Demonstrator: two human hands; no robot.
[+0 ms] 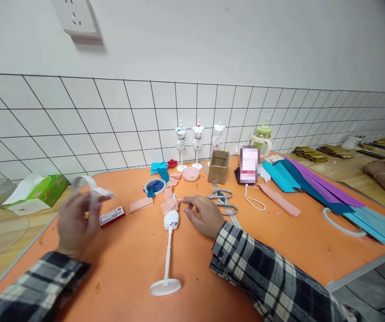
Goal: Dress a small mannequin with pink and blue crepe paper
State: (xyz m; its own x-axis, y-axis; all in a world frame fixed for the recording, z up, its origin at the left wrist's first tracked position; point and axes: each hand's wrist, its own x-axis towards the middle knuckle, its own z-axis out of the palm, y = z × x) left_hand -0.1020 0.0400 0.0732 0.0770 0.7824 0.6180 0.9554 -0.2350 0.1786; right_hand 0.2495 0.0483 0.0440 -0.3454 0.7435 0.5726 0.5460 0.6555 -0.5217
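My left hand (74,221) is raised above the orange table (135,264), blurred by motion, closed on a white strip of tape or ribbon (93,188) that curls over its fingers. My right hand (203,214) rests on the table with loosely curled fingers and holds nothing. Just left of it a small white mannequin stand (169,250) lies on its side with pink paper pieces (169,203) at its top. Scissors (224,201) lie right of my right hand.
Three dressed mini mannequins (197,143) stand at the wall, beside a cardboard box (219,166), a pink bowl (190,173), a phone (249,164) and a green bottle (262,136). Blue and purple crepe paper (316,188) lies right. Another person's hand (380,170) rests far right. A tissue box (36,193) sits left.
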